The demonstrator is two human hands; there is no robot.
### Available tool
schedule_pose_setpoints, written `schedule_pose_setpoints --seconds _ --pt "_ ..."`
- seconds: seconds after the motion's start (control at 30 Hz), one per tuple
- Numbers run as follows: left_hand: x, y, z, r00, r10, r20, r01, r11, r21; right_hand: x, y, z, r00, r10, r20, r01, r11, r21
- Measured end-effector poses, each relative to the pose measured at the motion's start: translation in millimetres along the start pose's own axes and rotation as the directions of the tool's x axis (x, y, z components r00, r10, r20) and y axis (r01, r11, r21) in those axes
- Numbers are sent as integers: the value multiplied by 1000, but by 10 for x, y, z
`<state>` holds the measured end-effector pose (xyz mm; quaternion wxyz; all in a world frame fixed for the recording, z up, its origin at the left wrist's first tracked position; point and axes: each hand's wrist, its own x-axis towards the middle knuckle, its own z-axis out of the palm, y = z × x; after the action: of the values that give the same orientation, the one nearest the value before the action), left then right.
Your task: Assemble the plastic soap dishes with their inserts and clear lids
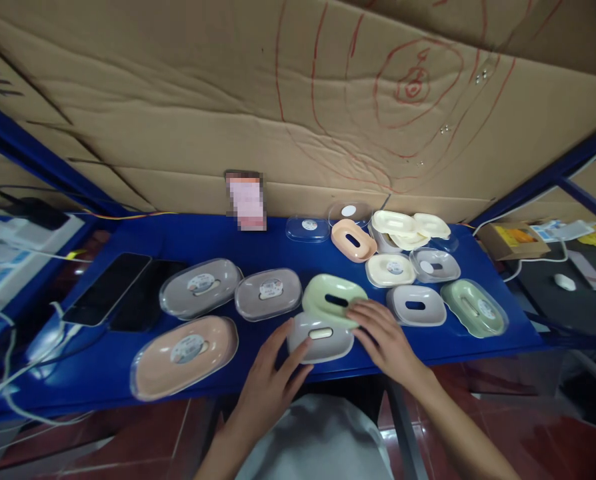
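In front of me is a grey soap dish (331,347) with a pale oval piece in its middle slot. My left hand (278,377) is at its left end, fingers apart, one fingertip near the pale piece. A green soap dish tray (323,290) with an open slot overlaps the far rim of the grey dish. My right hand (385,337) grips the right end of the green tray, its fingers over the rim and the thumb lower down. The underside of that grip is hidden.
Lidded grey dishes (268,293) and a peach dish (185,357) lie left. A grey tray (417,305), a lidded green dish (475,308), cream trays (395,223) and a peach tray (353,240) lie right. Phones (111,290) and cables are at far left; cardboard (188,120) stands behind.
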<state>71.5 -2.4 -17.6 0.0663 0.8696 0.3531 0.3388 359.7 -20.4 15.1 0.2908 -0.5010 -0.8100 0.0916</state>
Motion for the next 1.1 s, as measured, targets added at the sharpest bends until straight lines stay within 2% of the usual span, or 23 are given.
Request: schedule_pose_setpoints --seconds 0.1,0.2,0.33,0.4,0.47,0.57,0.67,0.8,0.93,1.1 --pt "19 18 6 995 61 73 -58 997 -41 199 137 -12 996 85 -11 -86 993 -82" --pt "17 27 -5 990 91 105 -83 994 -77 302 334 -72 988 153 -14 -152 959 -241" --pt "-15 23 -18 991 78 106 -64 990 -122 217 705 -170 942 303 -142 -333 805 -492" --pt "-9 23 -16 992 74 102 -61 990 -123 181 845 -225 933 327 -153 -355 756 -550" --pt "23 26 -13 991 82 108 -69 991 -117 198 900 -291 945 311 -97 -310 769 -559" --pt "91 35 -12 988 105 116 -92 990 -109 293 822 -375 969 246 -25 -226 839 -495" --pt "120 35 3 988 103 114 -91 990 -103 366 620 -375 986 164 -42 -168 911 -378" --pt "70 19 72 999 16 45 -13 997 -79 365 285 -266 1000 4 2 -3 982 -188" --pt "34 5 126 997 -80 -21 78 994 -80 359 28 -136 979 -181 96 187 981 -50" --pt "98 2 85 996 -15 89 22 997 -73 402 -137 -76 922 -299 248 323 945 -61"
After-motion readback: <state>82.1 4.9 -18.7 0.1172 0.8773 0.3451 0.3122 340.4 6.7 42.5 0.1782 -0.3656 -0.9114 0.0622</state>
